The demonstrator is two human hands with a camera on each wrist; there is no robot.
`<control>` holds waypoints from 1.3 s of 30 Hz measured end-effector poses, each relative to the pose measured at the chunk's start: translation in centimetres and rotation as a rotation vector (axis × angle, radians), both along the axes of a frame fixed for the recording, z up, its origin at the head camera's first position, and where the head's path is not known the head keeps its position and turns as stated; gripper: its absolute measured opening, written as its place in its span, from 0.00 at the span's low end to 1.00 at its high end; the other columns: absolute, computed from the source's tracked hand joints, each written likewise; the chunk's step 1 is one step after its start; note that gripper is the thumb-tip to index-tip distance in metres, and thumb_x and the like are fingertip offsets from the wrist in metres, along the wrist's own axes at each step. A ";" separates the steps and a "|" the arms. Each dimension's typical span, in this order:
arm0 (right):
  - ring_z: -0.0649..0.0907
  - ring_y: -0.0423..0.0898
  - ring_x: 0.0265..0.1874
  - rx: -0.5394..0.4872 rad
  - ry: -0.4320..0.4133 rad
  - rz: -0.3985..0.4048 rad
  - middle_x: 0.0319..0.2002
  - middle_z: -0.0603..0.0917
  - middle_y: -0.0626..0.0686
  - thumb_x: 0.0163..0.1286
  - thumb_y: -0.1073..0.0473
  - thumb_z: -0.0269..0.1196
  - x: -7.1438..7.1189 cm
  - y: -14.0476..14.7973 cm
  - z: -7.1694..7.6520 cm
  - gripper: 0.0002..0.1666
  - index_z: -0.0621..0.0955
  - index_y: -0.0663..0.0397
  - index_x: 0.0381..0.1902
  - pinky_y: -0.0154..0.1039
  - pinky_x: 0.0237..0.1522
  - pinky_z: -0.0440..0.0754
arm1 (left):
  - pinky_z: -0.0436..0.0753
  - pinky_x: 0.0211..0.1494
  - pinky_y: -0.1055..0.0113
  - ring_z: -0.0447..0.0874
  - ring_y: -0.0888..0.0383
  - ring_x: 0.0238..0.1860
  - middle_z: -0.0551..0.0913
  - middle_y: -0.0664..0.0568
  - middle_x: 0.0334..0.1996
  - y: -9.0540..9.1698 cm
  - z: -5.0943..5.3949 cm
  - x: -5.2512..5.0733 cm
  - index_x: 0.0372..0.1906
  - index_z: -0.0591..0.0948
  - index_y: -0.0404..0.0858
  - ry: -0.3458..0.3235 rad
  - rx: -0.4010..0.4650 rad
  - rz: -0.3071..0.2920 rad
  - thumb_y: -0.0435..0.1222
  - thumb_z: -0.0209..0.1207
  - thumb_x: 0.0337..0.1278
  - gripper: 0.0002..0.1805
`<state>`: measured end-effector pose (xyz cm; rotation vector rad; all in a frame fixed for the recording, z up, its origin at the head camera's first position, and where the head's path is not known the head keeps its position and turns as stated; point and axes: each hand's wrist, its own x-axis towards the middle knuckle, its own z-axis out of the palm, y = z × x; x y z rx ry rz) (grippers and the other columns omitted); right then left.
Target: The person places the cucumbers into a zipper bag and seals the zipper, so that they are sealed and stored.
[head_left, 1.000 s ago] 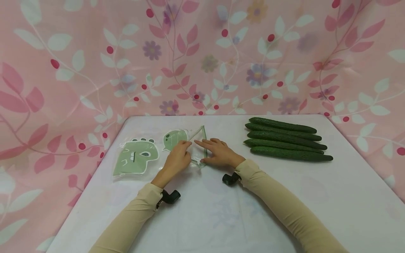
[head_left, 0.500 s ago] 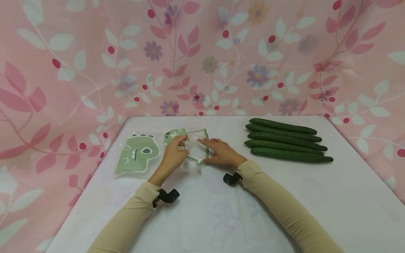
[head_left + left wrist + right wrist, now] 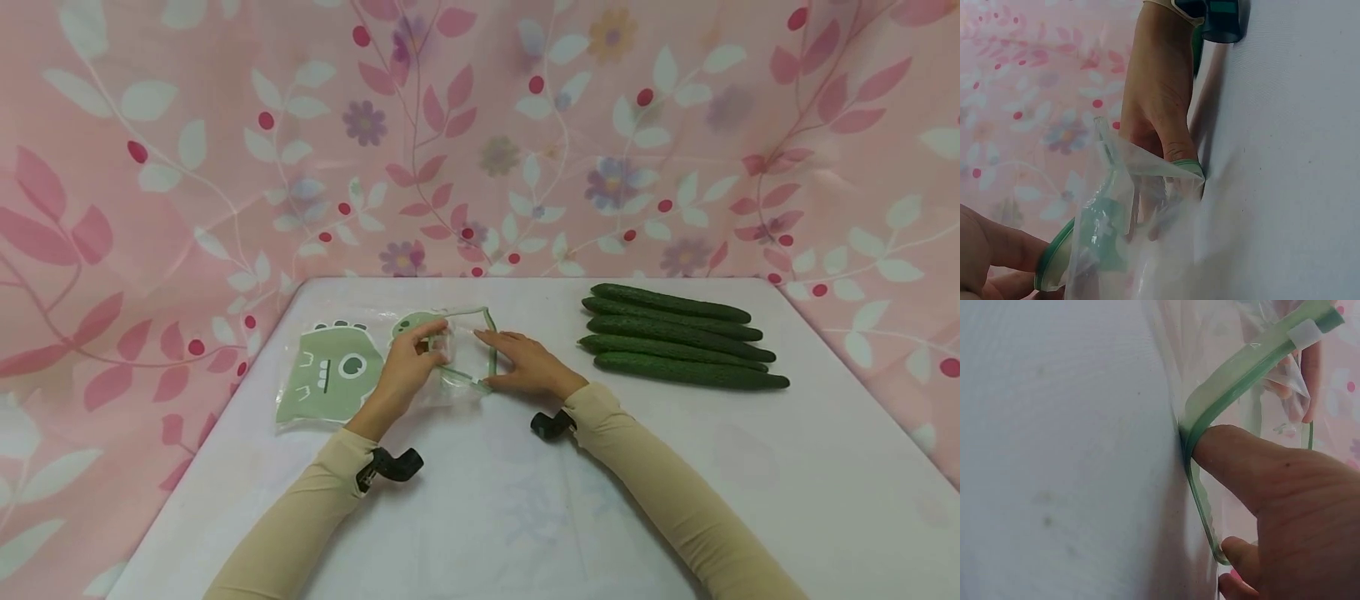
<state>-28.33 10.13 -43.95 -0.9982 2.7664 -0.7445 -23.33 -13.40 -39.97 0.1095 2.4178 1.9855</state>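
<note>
A clear zip bag (image 3: pixel 465 342) with a green rim stands partly raised on the table, its mouth spread apart. My left hand (image 3: pixel 405 367) holds the left lip of the mouth, thumb and index finger curved about it. In the left wrist view, the left fingers (image 3: pixel 1013 250) meet the green rim (image 3: pixel 1054 256). My right hand (image 3: pixel 532 367) is at the right lip. Its fairly straight fingers and thumb (image 3: pixel 1235 456) reach into the mouth and press against the rim; some show through the plastic in the left wrist view. A white slider (image 3: pixel 1305 334) sits on the zip.
The bag's dinosaur print (image 3: pixel 341 375) lies at the left, with a smaller green figure (image 3: pixel 412 323) behind the left hand. Several cucumbers (image 3: pixel 678 333) lie side by side at the right on the white-covered table (image 3: pixel 525 533). A floral pink curtain (image 3: pixel 480 167) stands behind.
My left hand has moved a little left and the bag's mouth has widened. The dinosaur print has shifted and bulged slightly. My right hand has stayed nearly in place.
</note>
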 end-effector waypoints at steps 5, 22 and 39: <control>0.64 0.55 0.74 0.003 -0.004 -0.031 0.74 0.67 0.53 0.66 0.43 0.67 0.3 0.9 -0.3 0.50 0.58 0.44 0.80 0.57 0.71 0.62 | 0.79 0.42 0.73 0.73 0.55 0.45 0.75 0.45 0.62 0.8 -0.4 -0.1 0.68 0.75 0.36 -0.023 0.046 -0.028 0.20 0.57 0.55 0.32; 0.67 0.53 0.73 -0.234 -0.037 -0.076 0.75 0.65 0.47 0.69 0.45 0.65 1.6 4.4 4.2 0.42 0.63 0.32 0.77 0.57 0.71 0.64 | 0.80 0.45 0.71 0.74 0.57 0.43 0.74 0.45 0.63 0.5 -0.1 -0.2 0.69 0.75 0.37 -0.061 0.036 -0.024 0.22 0.56 0.59 0.30; 0.80 0.54 0.45 -0.183 0.114 -0.263 0.70 0.73 0.53 0.72 0.43 0.62 2.8 14.9 6.9 0.31 0.74 0.40 0.70 0.56 0.53 0.73 | 0.80 0.57 0.55 0.78 0.58 0.44 0.75 0.48 0.64 -0.4 0.0 -0.3 0.66 0.78 0.40 -0.093 0.072 0.013 0.28 0.59 0.65 0.24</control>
